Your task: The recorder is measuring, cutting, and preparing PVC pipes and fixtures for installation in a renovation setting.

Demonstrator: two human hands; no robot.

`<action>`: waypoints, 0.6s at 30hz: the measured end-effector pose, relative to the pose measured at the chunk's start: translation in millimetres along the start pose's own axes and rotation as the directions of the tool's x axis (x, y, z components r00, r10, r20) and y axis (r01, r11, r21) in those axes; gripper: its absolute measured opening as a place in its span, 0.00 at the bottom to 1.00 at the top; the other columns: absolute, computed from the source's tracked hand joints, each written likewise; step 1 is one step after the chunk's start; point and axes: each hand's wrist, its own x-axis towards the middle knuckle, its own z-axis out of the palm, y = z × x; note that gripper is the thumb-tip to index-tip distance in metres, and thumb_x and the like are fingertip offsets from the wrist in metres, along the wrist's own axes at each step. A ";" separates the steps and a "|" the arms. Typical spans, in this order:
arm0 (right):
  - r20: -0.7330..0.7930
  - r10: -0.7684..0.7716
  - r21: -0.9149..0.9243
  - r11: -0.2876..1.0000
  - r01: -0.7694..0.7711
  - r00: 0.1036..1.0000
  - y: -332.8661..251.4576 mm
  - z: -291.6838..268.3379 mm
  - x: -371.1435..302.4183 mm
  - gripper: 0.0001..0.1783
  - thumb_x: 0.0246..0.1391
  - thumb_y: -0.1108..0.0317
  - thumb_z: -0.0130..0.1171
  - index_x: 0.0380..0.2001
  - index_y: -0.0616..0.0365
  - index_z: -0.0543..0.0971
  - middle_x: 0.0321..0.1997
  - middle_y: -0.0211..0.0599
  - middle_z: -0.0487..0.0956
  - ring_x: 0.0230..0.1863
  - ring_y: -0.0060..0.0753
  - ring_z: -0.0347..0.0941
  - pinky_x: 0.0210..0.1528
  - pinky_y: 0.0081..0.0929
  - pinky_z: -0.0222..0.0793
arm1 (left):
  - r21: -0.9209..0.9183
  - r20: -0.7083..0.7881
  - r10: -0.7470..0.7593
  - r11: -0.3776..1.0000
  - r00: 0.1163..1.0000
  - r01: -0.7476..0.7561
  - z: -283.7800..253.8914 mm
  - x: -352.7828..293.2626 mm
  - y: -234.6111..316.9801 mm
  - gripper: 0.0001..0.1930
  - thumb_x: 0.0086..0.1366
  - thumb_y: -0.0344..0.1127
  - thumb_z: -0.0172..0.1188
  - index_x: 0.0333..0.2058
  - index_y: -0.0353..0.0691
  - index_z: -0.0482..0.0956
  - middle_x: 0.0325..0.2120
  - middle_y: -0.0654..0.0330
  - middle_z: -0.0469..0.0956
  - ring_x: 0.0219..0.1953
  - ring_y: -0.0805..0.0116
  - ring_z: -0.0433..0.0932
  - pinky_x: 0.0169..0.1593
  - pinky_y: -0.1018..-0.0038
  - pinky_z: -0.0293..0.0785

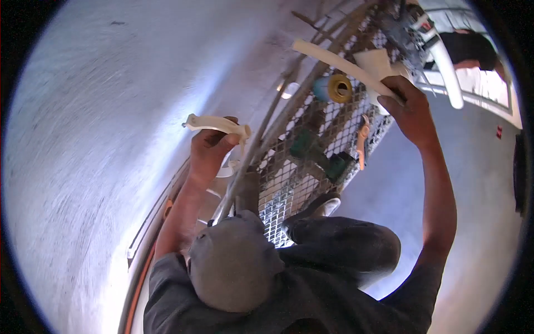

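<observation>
Grey-capped head of a crouching person (233, 267) lowest in frame, left hand (208, 147) grip pinching a white pipe clip (218, 124) at nine o'clock, right hand (410, 108) grip wrapped around a long white conduit (339, 64), axis running ten to four o'clock, over mesh platform (311, 128), tape roll (334, 88) beside.

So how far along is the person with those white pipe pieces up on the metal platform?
Hard to judge; nothing looks joined yet. The left hand holds a short curved white pipe piece near the wall. The right hand grips a long white pipe above the mesh platform. The two pieces are still apart. A tape roll and other tools sit unused on the mesh.
</observation>
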 end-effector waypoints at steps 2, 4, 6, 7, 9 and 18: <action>0.027 -0.033 0.036 0.999 0.032 0.999 -13.6 6.2 5.4 0.14 0.50 0.73 0.62 0.42 0.60 0.76 0.36 0.41 0.80 0.38 0.29 0.77 0.43 0.28 0.71 | -0.007 -0.027 0.013 1.000 1.000 -0.013 -7.8 -12.8 9.0 0.22 0.59 0.33 0.66 0.50 0.31 0.74 0.40 0.60 0.79 0.43 0.73 0.77 0.49 0.76 0.73; 0.052 -0.070 0.075 0.995 0.066 0.996 -33.9 12.0 9.4 0.15 0.49 0.73 0.62 0.42 0.63 0.75 0.36 0.40 0.80 0.39 0.28 0.76 0.43 0.26 0.70 | 0.007 -0.081 0.027 1.000 0.996 -0.026 -10.8 -26.3 20.6 0.22 0.59 0.32 0.66 0.50 0.30 0.74 0.40 0.60 0.79 0.42 0.73 0.77 0.48 0.77 0.73; 0.072 -0.114 0.086 0.990 0.108 0.991 -46.5 15.8 13.2 0.15 0.49 0.74 0.62 0.42 0.63 0.75 0.36 0.40 0.80 0.39 0.28 0.76 0.43 0.26 0.71 | 0.021 -0.141 0.056 0.998 0.988 -0.054 -13.7 -38.4 31.2 0.22 0.59 0.32 0.66 0.50 0.30 0.74 0.39 0.60 0.79 0.42 0.73 0.77 0.47 0.77 0.73; 0.084 -0.137 0.085 0.988 0.130 0.987 -50.9 18.0 14.3 0.15 0.49 0.74 0.62 0.42 0.63 0.75 0.36 0.39 0.80 0.39 0.28 0.76 0.43 0.26 0.71 | 0.027 -0.177 0.077 0.997 0.981 -0.073 -15.5 -43.1 36.5 0.22 0.59 0.32 0.66 0.50 0.30 0.74 0.39 0.60 0.79 0.41 0.73 0.77 0.47 0.77 0.73; 0.096 -0.179 0.135 0.977 0.165 0.979 -58.7 24.0 14.3 0.15 0.48 0.75 0.62 0.41 0.62 0.75 0.37 0.39 0.80 0.39 0.28 0.77 0.42 0.26 0.72 | 0.052 -0.229 0.124 0.992 0.965 -0.115 -18.6 -50.7 49.1 0.22 0.59 0.32 0.67 0.50 0.30 0.74 0.39 0.60 0.79 0.41 0.73 0.77 0.46 0.77 0.73; 0.139 -0.359 0.090 0.933 0.349 0.923 -73.0 33.8 -7.8 0.17 0.43 0.79 0.65 0.40 0.61 0.76 0.35 0.38 0.78 0.38 0.32 0.77 0.41 0.27 0.71 | 0.050 -0.136 0.147 0.989 0.980 -0.141 -21.9 -55.4 74.2 0.22 0.59 0.38 0.66 0.49 0.31 0.74 0.39 0.59 0.79 0.40 0.73 0.77 0.46 0.75 0.73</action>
